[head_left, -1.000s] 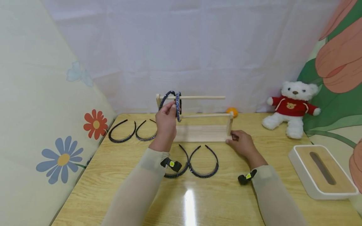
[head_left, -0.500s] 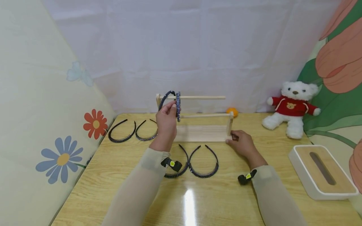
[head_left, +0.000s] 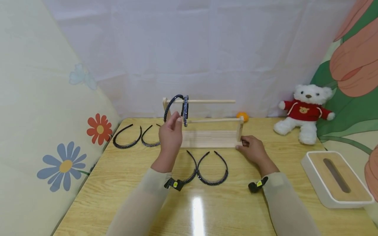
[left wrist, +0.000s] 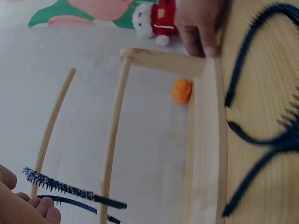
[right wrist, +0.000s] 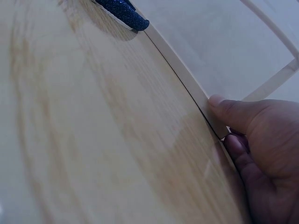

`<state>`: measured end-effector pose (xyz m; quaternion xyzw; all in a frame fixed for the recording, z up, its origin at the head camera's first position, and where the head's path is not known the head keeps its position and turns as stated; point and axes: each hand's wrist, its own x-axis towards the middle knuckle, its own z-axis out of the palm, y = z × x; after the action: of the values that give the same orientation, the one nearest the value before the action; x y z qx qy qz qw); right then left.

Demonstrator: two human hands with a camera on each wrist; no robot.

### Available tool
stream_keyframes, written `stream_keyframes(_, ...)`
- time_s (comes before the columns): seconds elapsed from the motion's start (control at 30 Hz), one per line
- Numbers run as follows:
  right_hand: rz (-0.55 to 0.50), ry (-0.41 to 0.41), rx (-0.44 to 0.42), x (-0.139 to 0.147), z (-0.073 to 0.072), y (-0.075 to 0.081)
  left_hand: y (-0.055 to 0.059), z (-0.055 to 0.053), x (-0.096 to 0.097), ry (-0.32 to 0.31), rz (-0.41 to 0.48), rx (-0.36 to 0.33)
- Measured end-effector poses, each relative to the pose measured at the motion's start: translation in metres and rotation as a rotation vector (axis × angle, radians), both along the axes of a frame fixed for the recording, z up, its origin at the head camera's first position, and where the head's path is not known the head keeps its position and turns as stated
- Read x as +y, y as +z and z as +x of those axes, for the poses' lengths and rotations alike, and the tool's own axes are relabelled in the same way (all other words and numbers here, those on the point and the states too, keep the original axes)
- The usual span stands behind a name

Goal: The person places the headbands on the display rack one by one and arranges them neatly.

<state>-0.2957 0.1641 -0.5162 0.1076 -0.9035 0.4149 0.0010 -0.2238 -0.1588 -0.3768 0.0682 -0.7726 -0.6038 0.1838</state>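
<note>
A wooden rack with two dowel rods stands at the back of the table. A glittery blue headband hangs on its rods, beside a dark toothed headband farther left. Just below and left of the glittery one is my left hand. In the left wrist view, the fingers of this hand are loosely bent near the hanging headbands and hold nothing. My right hand pinches the right end of the rack's base, thumb on top, as the right wrist view also shows.
Two headbands lie left of the rack, including a black one. In front lie two more, the right one in full view, the other partly behind my left wrist. An orange ball, a teddy bear and a tissue box are rightward.
My left hand has let go of the glittery headband and drawn down and slightly left. The headband stays on the rods. My right hand has kept its place on the base.
</note>
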Motion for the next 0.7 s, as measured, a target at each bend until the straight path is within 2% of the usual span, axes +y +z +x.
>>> stream_keyframes(0.1, -0.004, -0.004, -0.003, 0.000, 0.000, 0.000, -0.007, 0.017, -0.007, -0.017, -0.173, 0.026)
stream_keyframes(0.2, -0.003, -0.004, -0.006, 0.000, 0.001, 0.000, -0.013, 0.034, -0.019, -0.104, -0.345, 0.023)
stream_keyframes(0.27, -0.004, -0.003, -0.005, 0.000, 0.001, 0.000, -0.017, 0.042, -0.029, -0.204, -0.480, 0.015)
stream_keyframes(0.4, -0.007, -0.001, 0.000, 0.000, 0.000, 0.001, -0.026, 0.052, -0.051, -0.450, -0.701, -0.051)
stream_keyframes(0.47, -0.011, 0.000, 0.004, 0.000, 0.000, 0.001, -0.032, 0.055, -0.062, -0.529, -0.776, -0.083)
stream_keyframes(0.53, -0.011, 0.002, 0.007, 0.000, 0.000, 0.000, -0.037, 0.057, -0.070, -0.578, -0.818, -0.119)
stream_keyframes(0.7, -0.005, 0.009, -0.003, 0.001, 0.000, -0.001, -0.050, 0.061, -0.086, -0.630, -0.876, -0.158)
